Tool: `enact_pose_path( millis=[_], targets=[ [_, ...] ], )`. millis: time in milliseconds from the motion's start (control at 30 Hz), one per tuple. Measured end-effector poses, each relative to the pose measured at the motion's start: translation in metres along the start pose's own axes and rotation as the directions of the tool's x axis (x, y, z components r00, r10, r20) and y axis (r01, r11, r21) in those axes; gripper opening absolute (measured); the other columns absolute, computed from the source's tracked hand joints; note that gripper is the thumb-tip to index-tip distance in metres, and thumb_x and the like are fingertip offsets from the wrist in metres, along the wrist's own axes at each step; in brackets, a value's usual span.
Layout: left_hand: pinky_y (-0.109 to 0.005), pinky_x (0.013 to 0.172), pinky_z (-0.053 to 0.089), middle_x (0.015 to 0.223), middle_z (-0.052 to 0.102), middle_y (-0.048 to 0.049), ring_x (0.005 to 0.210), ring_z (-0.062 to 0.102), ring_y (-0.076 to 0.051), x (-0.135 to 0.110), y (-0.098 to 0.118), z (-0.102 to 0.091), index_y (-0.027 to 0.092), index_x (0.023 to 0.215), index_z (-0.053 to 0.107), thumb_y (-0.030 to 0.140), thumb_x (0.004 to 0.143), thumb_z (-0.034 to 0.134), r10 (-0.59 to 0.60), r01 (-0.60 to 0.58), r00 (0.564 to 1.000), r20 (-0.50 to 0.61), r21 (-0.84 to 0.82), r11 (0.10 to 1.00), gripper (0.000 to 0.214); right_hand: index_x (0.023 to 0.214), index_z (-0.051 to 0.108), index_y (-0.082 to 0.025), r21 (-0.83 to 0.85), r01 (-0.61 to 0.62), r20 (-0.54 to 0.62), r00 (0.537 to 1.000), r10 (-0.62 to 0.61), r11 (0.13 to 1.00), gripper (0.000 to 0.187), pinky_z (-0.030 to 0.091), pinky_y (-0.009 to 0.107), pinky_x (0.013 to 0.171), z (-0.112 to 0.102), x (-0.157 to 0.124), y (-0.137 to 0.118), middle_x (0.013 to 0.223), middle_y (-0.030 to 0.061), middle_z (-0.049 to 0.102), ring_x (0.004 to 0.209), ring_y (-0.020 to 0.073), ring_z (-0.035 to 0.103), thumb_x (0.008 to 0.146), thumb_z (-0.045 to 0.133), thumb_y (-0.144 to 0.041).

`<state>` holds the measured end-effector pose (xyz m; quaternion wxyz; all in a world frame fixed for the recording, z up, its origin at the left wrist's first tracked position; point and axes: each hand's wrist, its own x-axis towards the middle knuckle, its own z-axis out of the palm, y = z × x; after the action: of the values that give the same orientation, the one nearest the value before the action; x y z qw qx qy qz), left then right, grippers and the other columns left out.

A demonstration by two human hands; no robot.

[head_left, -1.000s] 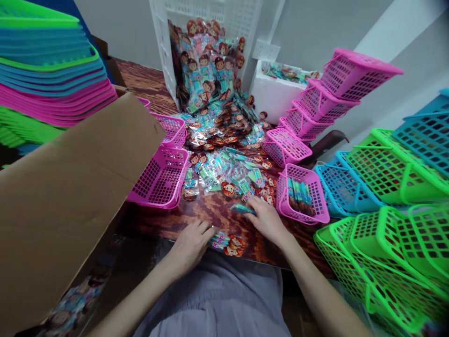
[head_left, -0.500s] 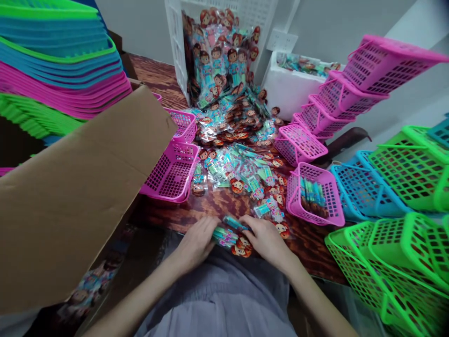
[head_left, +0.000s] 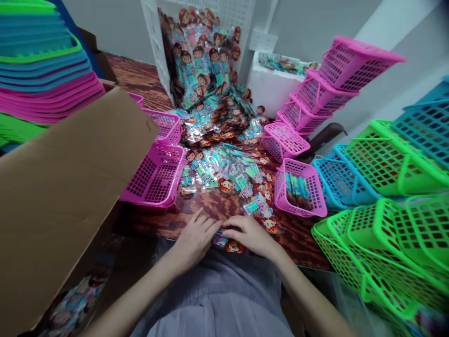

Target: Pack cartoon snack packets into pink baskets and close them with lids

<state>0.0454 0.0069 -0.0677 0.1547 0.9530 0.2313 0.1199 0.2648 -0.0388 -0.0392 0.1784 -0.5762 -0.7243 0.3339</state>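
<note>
Close to the table's front edge, my left hand [head_left: 197, 236] and my right hand [head_left: 247, 235] are closed around a small bunch of clear plastic packets [head_left: 221, 238] with turquoise strips and red-haired cartoon heads. My left fingers lie across the left end. My right fingers curl over the top and right side. Much of the bunch is hidden under both hands. Beyond them lies a spread of loose packets [head_left: 224, 171]. To the right, a pink basket [head_left: 318, 192] holds a row of similar packets.
A cardboard flap [head_left: 77, 178] slopes in at the left, beside a pink basket [head_left: 161, 180]. Packets heap up before a white crate [head_left: 154, 51] at the back. Stacked pink baskets [head_left: 345, 65], blue baskets [head_left: 345, 178] and green baskets [head_left: 372, 262] crowd the right side.
My hands have drawn closer together and now cover more of the bunch. The surroundings have shifted left in view as the camera turned slightly right.
</note>
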Motion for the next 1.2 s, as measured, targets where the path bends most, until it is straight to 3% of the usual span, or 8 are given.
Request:
enact_pose_path(
  millis=[100, 233, 333, 467, 767, 1000, 1133, 1200],
  targets=[
    [-0.044, 0.095, 0.045, 0.112, 0.062, -0.0077, 0.103, 0.054, -0.026, 0.005, -0.001, -0.007, 0.017, 0.123, 0.056, 0.009, 0.09, 0.052, -0.046, 0.049, 0.992, 0.119, -0.023, 0.999, 0.034, 0.112, 0.068, -0.022, -0.22, -0.124, -0.177, 0.98, 0.086, 0.968, 0.032, 0.044, 0.034, 0.095, -0.018, -0.006, 0.028, 0.114, 0.0051, 0.071, 0.109, 0.0211, 0.061, 0.091, 0.047, -0.009],
    [-0.041, 0.09, 0.045, 0.111, 0.061, -0.0073, 0.102, 0.051, -0.026, 0.007, 0.002, -0.012, 0.018, 0.117, 0.057, 0.008, 0.089, 0.054, -0.08, 0.089, 0.984, 0.158, -0.053, 0.995, 0.03, 0.134, 0.056, -0.015, -0.622, -0.258, -0.303, 0.95, 0.077, 0.739, 0.064, 0.027, 0.049, 0.109, -0.028, -0.007, 0.062, 0.131, 0.0141, 0.061, 0.129, 0.0293, 0.043, 0.075, 0.044, 0.007],
    [-0.04, 0.089, 0.044, 0.111, 0.06, -0.0075, 0.102, 0.05, -0.026, 0.007, 0.002, -0.011, 0.018, 0.118, 0.056, 0.005, 0.087, 0.053, -0.084, 0.095, 0.984, 0.155, -0.065, 0.993, 0.033, 0.115, 0.063, -0.015, -0.706, -0.256, -0.277, 0.958, 0.076, 0.66, 0.047, 0.027, 0.046, 0.106, -0.027, -0.001, 0.065, 0.11, 0.0131, 0.063, 0.111, 0.0281, 0.049, 0.075, 0.048, 0.004],
    [-0.04, 0.088, 0.044, 0.109, 0.06, -0.0076, 0.101, 0.05, -0.026, 0.005, 0.0, -0.006, 0.017, 0.117, 0.054, 0.002, 0.083, 0.054, -0.105, 0.117, 0.987, 0.119, -0.094, 0.989, 0.037, 0.098, 0.061, -0.018, -0.67, -0.245, -0.312, 0.949, 0.034, 0.701, 0.021, 0.033, 0.04, 0.096, -0.023, 0.008, 0.052, 0.099, 0.0096, 0.059, 0.101, 0.0262, 0.049, 0.081, 0.055, -0.006],
    [-0.039, 0.089, 0.046, 0.11, 0.059, -0.0069, 0.103, 0.052, -0.025, 0.004, -0.003, -0.004, 0.02, 0.114, 0.052, 0.004, 0.08, 0.055, -0.104, 0.114, 0.991, 0.083, -0.114, 0.987, 0.037, 0.099, 0.056, -0.021, -0.474, -0.249, -0.291, 0.95, 0.116, 0.845, 0.01, 0.038, 0.031, 0.077, -0.009, 0.02, 0.023, 0.093, 0.0059, 0.067, 0.089, 0.0234, 0.06, 0.09, 0.061, -0.023],
    [-0.042, 0.093, 0.049, 0.124, 0.056, -0.0098, 0.115, 0.052, -0.027, -0.001, -0.001, -0.002, 0.019, 0.115, 0.054, 0.002, 0.079, 0.054, -0.091, 0.093, 0.996, 0.024, -0.07, 0.993, 0.04, 0.106, 0.066, -0.024, -0.161, -0.111, -0.017, 0.994, 0.11, 0.981, 0.032, 0.043, 0.026, 0.081, -0.015, 0.01, -0.001, 0.1, 0.0017, 0.072, 0.095, 0.0184, 0.066, 0.084, 0.053, -0.003],
    [-0.055, 0.117, 0.028, 0.157, 0.028, -0.0148, 0.148, 0.02, -0.034, 0.001, 0.004, -0.003, 0.016, 0.11, 0.057, 0.004, 0.083, 0.051, -0.012, 0.014, 0.996, -0.086, 0.031, 0.999, 0.031, 0.098, 0.069, -0.024, -0.124, -0.112, -0.074, 0.992, 0.103, 0.986, 0.024, 0.045, 0.027, 0.082, -0.008, 0.004, -0.011, 0.097, 0.0015, 0.073, 0.092, 0.0187, 0.067, 0.086, 0.056, -0.007],
    [-0.058, 0.12, 0.02, 0.156, 0.032, -0.0146, 0.148, 0.021, -0.033, 0.005, 0.005, -0.003, 0.016, 0.111, 0.058, 0.007, 0.086, 0.05, 0.049, -0.045, 0.996, -0.079, 0.048, 0.998, 0.028, 0.097, 0.07, -0.022, -0.116, -0.071, -0.105, 0.993, 0.058, 0.991, 0.024, 0.045, 0.028, 0.086, 0.003, 0.004, -0.016, 0.101, 0.003, 0.073, 0.096, 0.0185, 0.066, 0.087, 0.054, -0.007]
  ],
)
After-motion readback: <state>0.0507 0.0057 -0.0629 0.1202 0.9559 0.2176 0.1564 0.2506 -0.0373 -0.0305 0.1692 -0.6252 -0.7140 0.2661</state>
